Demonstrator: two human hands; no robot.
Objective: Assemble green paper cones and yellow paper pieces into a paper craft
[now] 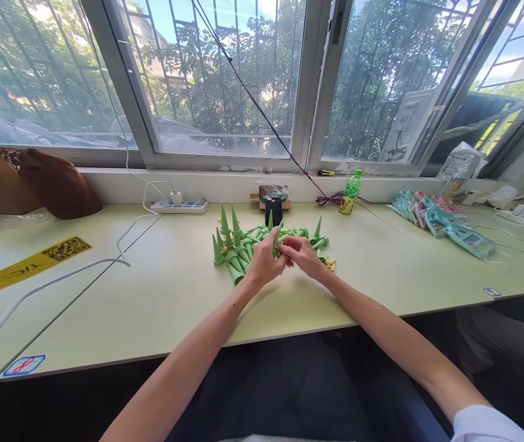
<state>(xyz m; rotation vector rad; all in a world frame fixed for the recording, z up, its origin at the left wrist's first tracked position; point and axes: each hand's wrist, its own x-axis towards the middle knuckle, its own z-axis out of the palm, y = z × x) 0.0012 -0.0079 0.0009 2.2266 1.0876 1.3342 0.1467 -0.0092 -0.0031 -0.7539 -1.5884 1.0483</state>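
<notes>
My left hand [265, 263] is closed around a green pointed plastic cone [277, 235], its tip standing up above the fingers. Close against it, my right hand [305, 255] has its fingertips pinched together at the lower part of the cone; any small piece between them is hidden. Green cone pieces [238, 252] are heaped behind and to the left of my hands, some standing upright, others lying on their sides. More green pieces [320, 241] lie to the right. Small yellow parts [330, 265] show beside my right wrist.
Behind the heap are a black phone-like object [273, 210] and a small cardboard box [257, 199]. A green-capped bottle [351, 192] stands right of them. A power strip [180, 207] with white cables sits left. Bagged pastel items [446, 224] lie far right, a brown bag [61, 184] far left.
</notes>
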